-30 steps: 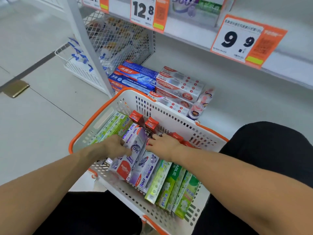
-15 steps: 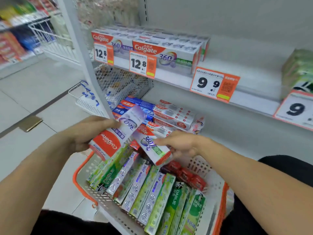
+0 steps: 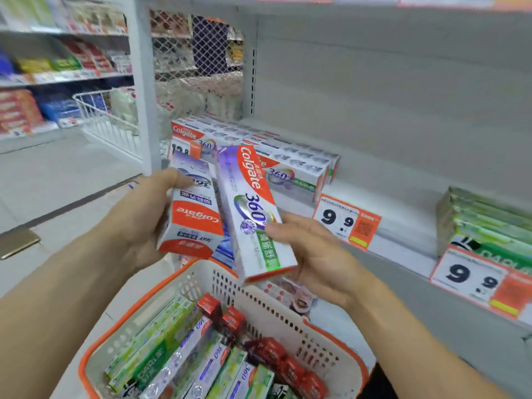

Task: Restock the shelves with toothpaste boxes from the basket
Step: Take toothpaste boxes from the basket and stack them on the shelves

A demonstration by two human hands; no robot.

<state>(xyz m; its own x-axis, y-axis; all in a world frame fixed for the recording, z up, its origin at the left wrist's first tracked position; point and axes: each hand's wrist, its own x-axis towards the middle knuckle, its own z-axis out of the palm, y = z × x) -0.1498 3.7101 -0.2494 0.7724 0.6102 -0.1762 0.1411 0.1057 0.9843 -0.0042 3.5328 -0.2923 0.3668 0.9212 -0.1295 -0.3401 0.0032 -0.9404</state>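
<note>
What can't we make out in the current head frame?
- 12.8 price tag, head view: mostly hidden behind the Colgate 360 box in the left hand.
- Right hand: its grip under the second Colgate 360 box is hidden by that box.
- Aisle shelves at far left: motion blur, brands unreadable.
- Orange-rimmed basket: near end cut off by the bottom edge.
- Green boxes: cut off by the right edge.
</note>
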